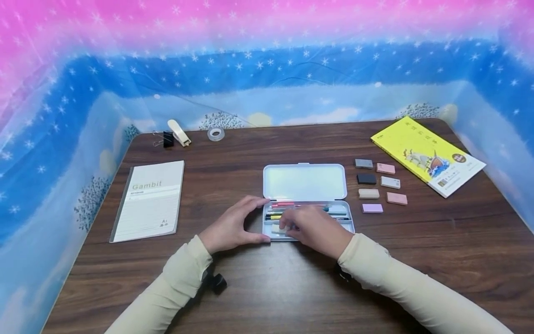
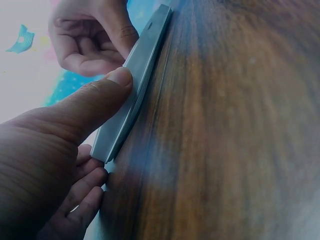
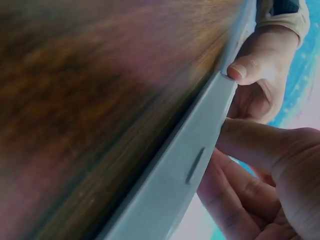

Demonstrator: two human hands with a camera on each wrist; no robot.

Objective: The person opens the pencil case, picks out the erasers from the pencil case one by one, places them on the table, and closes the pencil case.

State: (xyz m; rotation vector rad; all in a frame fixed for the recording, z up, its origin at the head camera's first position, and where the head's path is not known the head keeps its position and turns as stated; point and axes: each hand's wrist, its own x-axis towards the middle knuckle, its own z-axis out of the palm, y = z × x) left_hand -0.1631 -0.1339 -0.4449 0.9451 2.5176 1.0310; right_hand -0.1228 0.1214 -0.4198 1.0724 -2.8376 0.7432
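Observation:
A white pencil case (image 1: 304, 182) lies on the table with its lid folded back. Its left end is held by my left hand (image 1: 233, 227), thumb at the front wall and fingers at the back corner. Several pens and pencils (image 1: 273, 216) lie in the rear compartment. My right hand (image 1: 320, 229) reaches into the front compartment, fingers curled, with the fingertips on a whitish eraser (image 1: 277, 229). In the right wrist view the case's front wall (image 3: 175, 175) hides those fingertips. The left wrist view shows the left thumb (image 2: 100, 97) against that wall.
Several erasers (image 1: 369, 194) in grey, black, pink, white and purple lie right of the case. Behind them is a yellow book (image 1: 425, 155). A notebook (image 1: 150, 202) lies left; a binder clip (image 1: 168, 139), a white stapler-like tool (image 1: 179, 133) and a tape roll (image 1: 215, 134) sit at the back.

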